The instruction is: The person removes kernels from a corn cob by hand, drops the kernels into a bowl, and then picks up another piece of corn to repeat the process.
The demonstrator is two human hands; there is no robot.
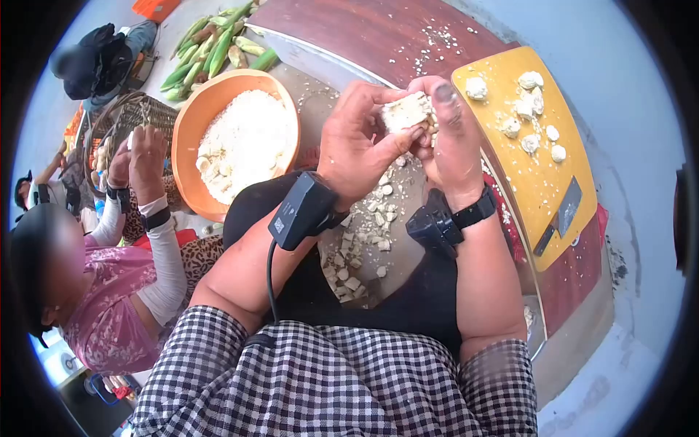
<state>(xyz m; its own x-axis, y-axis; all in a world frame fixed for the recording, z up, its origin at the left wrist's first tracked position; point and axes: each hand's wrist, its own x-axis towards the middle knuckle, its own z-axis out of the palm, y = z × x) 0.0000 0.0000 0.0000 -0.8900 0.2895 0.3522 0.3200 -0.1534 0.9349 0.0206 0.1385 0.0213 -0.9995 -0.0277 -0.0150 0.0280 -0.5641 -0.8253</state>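
Note:
A piece of pale corn cob (pixel 405 113), with some kernels showing on its right side, is gripped between my two hands above my lap. My left hand (pixel 353 142) is closed around its left side, thumb along the lower edge. From the other side, the fingers of my right hand (pixel 451 142) press on the cob, with the thumb raised near its top. Just below and left is an orange basin (pixel 182 167) heaped with loose white kernels (pixel 247 142). Cut cob bits (pixel 353 266) lie scattered on the ground under my hands.
At right, a yellow cutting board (pixel 575 138) bears several cob chunks (pixel 530 105) and a knife (pixel 568 207) on a red-brown table (pixel 349 22). Husked green corn (pixel 218 47) is piled behind the basin. At left sits a co-worker (pixel 109 306) beside a wicker basket (pixel 142 113).

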